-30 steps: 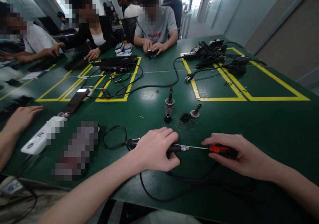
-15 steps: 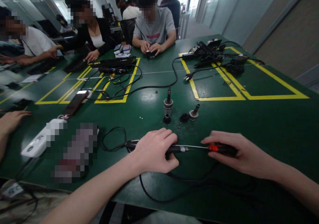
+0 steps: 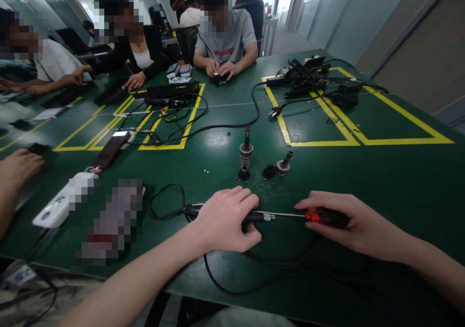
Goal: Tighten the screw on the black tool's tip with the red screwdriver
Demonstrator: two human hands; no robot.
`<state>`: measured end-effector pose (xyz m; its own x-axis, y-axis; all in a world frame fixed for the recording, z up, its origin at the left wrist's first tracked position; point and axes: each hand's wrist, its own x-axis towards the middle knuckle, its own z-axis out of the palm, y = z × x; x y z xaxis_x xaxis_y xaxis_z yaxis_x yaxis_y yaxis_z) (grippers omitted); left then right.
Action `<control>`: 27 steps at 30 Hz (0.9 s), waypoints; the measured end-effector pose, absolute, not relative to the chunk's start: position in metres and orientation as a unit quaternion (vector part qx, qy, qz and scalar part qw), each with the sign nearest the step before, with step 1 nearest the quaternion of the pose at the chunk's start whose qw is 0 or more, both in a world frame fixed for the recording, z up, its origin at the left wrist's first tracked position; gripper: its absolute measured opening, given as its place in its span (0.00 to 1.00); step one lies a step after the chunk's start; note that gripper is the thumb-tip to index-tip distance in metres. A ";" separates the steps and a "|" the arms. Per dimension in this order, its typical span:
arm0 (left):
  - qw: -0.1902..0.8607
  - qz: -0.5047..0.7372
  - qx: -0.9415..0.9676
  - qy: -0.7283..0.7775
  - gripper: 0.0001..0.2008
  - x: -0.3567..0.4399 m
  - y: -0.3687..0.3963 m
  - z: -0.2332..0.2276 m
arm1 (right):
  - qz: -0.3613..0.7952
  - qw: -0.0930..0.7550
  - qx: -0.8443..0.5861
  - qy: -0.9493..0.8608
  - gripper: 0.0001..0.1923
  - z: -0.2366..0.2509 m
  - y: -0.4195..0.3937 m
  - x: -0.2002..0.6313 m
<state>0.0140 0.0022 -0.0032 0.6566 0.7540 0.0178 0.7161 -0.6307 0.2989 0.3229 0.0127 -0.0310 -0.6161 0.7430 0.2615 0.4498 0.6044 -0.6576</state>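
My left hand (image 3: 230,218) is closed over a black corded tool handle (image 3: 256,217) lying along the table, with a stripped metal end showing past my thumb. Its cable loops off to the left. In my right hand (image 3: 337,220) is a screwdriver (image 3: 313,216) with a red and black grip, its thin shaft pointing left. The shaft runs alongside the handle's metal end; my left hand hides where its tip lies. Beyond my hands stand a metal nozzle-like part (image 3: 246,151), a black collar (image 3: 244,173), a black ring (image 3: 269,172) and a second metal part (image 3: 284,163), tilted. Tiny screws (image 3: 261,185) lie nearby.
At left lie a white power strip (image 3: 60,203), a blurred-out flat object (image 3: 112,220) and a phone (image 3: 112,148). A co-worker's hand (image 3: 23,167) rests at the left edge. Black cables (image 3: 312,77) are heaped at far right. Other people sit across the green table (image 3: 218,147).
Both my hands and the tools keep nearly the same place. The co-worker's hand at the left edge has shifted a little and curled. The view has moved very slightly.
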 end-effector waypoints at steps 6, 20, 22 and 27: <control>0.129 0.063 0.903 0.406 0.09 0.014 0.001 -0.003 | 0.268 0.256 -0.370 -0.852 0.19 -0.036 0.013 0.322; 0.135 0.051 0.897 0.417 0.09 0.015 0.001 0.000 | 0.302 0.245 -0.369 -0.844 0.14 -0.019 0.014 0.313; 0.136 0.053 0.897 0.418 0.09 0.015 0.001 -0.001 | 0.306 0.249 -0.372 -0.840 0.20 -0.021 0.014 0.312; 0.134 0.054 0.897 0.419 0.09 0.014 0.001 0.000 | 0.319 0.252 -0.364 -0.838 0.15 -0.022 0.014 0.314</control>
